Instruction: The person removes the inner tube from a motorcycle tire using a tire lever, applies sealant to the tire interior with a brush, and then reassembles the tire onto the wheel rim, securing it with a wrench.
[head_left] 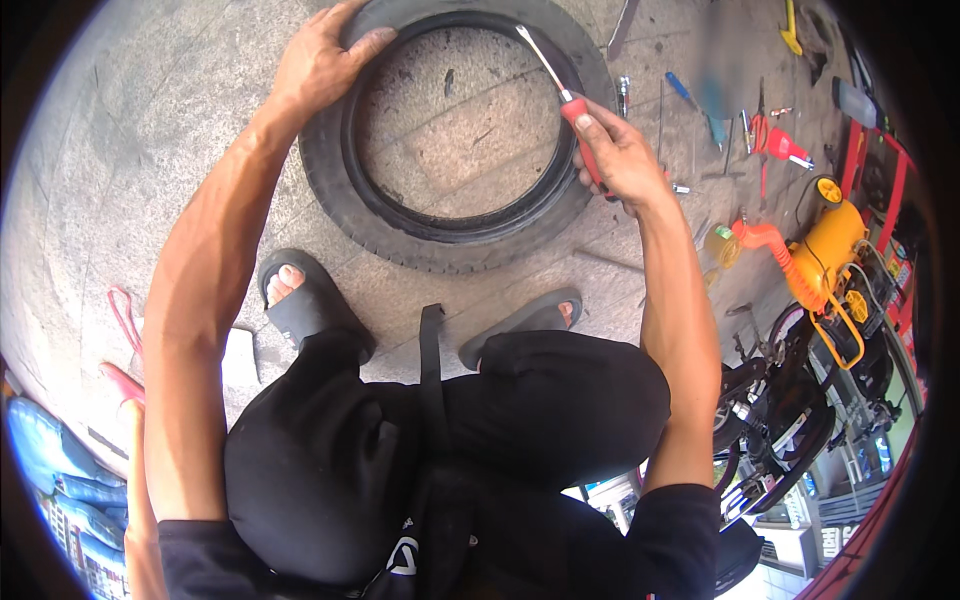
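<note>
A black rubber tire lies flat on the floor in front of me, its top edge running out of the picture. My left hand grips the tire's upper left side, thumb over the sidewall by the inner edge; its fingertips are partly cut off by the frame. In my right hand is a screwdriver with a red handle and a metal shaft. The fingers wrap its handle at the tire's right side, and the shaft points up and left over the tire's inner edge.
Scattered tools lie on the right, among them a blue-handled tool and red-handled pliers. Beyond stand a yellow machine with an orange hose and a parked motorcycle. Another person's arm shows at lower left, beside a white sheet.
</note>
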